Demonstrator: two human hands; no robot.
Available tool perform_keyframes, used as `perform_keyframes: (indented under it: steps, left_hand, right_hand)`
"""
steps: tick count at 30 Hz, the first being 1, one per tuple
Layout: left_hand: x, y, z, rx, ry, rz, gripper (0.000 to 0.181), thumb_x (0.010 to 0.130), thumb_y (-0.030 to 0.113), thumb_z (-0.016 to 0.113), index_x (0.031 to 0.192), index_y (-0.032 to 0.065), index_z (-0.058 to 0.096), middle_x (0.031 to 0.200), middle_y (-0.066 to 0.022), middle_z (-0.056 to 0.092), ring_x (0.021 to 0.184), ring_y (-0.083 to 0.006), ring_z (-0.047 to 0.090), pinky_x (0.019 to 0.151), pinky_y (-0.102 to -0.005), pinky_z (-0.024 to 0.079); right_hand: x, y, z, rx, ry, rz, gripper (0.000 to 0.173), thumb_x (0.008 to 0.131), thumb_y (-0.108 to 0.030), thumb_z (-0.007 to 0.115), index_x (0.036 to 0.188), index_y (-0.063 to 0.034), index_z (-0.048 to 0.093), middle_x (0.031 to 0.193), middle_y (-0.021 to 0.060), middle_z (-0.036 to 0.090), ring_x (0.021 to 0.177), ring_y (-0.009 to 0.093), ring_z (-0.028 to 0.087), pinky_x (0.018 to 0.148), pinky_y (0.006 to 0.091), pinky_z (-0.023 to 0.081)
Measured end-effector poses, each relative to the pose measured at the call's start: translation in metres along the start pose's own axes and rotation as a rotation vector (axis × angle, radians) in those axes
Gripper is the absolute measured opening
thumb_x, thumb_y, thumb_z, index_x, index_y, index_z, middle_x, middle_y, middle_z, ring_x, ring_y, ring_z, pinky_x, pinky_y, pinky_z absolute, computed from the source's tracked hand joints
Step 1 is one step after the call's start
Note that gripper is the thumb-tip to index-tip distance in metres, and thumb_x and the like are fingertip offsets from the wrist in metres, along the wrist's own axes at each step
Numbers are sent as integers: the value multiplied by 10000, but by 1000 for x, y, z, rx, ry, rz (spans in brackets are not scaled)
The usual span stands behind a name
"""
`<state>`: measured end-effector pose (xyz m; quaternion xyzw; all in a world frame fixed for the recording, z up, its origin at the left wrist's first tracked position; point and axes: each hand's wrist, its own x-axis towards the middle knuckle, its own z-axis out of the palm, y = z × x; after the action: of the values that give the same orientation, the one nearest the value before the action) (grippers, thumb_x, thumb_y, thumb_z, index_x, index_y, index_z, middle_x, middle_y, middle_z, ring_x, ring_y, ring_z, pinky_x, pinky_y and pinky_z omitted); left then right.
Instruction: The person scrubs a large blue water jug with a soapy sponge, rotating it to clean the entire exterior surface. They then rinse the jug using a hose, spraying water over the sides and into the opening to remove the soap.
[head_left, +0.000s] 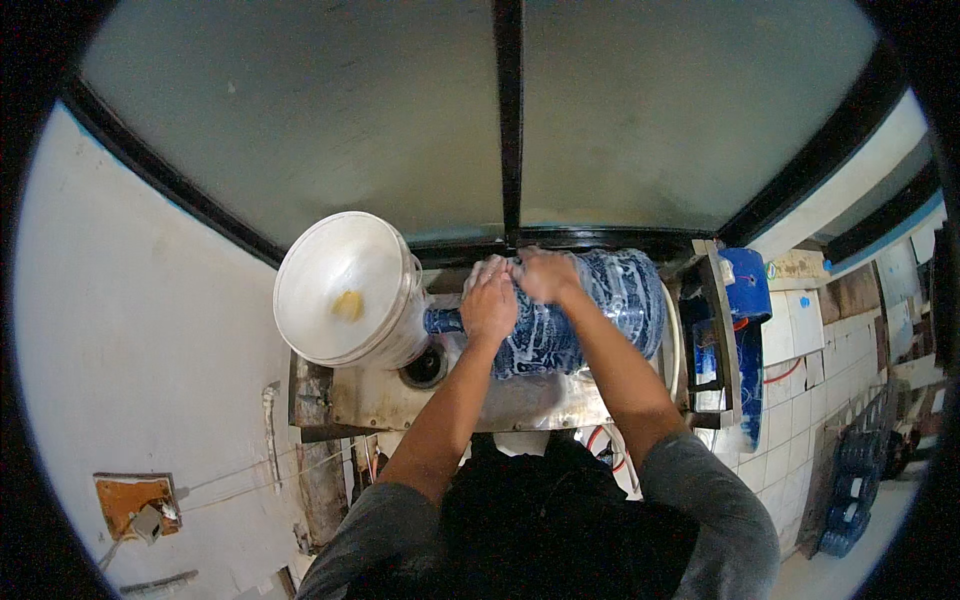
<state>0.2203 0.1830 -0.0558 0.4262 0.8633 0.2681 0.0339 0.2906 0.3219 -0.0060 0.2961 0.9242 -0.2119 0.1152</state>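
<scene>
A large blue plastic water bottle (619, 300), streaked with white suds, lies on its side on a metal sink counter (375, 397), its neck towards the left. My left hand (490, 296) rests on the bottle's shoulder near the neck, fingers extended. Close beside it, my right hand (546, 276) is on the upper side of the bottle, blurred and bent at the fingers; whether it holds anything is hidden. To the left stands a white plastic bucket (341, 289), with a yellowish object (348, 306) on its pale top surface. The bottle's neck touches or nearly touches the bucket.
A round dark drain opening (425, 366) lies between the bucket and my left forearm. Behind the counter rise dark-framed glass panes (510, 150). A pale hose (673, 337) curves by the bottle's base. Farther right are a metal frame (720, 337) and blue containers (746, 289).
</scene>
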Motion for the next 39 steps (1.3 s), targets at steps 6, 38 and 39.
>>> perform_keyframes:
  steps: [6, 38, 39]
  left_hand:
    - [5, 15, -6, -15, -63, -199, 512, 991, 410, 520, 1462, 208, 549, 1576, -104, 450, 1418, -388, 438, 1137, -482, 412]
    - [-91, -3, 27, -51, 368, 200, 559, 1027, 261, 495, 1500, -28, 429, 1534, -262, 442, 1475, -453, 340, 1199, -573, 261]
    - [-74, -2, 16, -25, 314, 207, 559, 1030, 261, 488, 1504, -27, 423, 1537, -263, 437, 1481, -452, 329, 1206, -571, 248]
  right_hand:
    - [-119, 35, 62, -145, 567, -228, 614, 997, -367, 532, 1516, -53, 440, 1570, 164, 438, 1484, 352, 352, 1229, 505, 243]
    - [-126, 176, 29, 380, 792, 227, 660, 1017, -441, 546, 1451, 50, 478, 1379, 321, 569, 1297, 463, 546, 1099, 472, 425]
    - [-132, 175, 38, 376, 874, 183, 655, 1019, -433, 545, 1457, 49, 475, 1401, 314, 558, 1315, 456, 535, 1110, 464, 415]
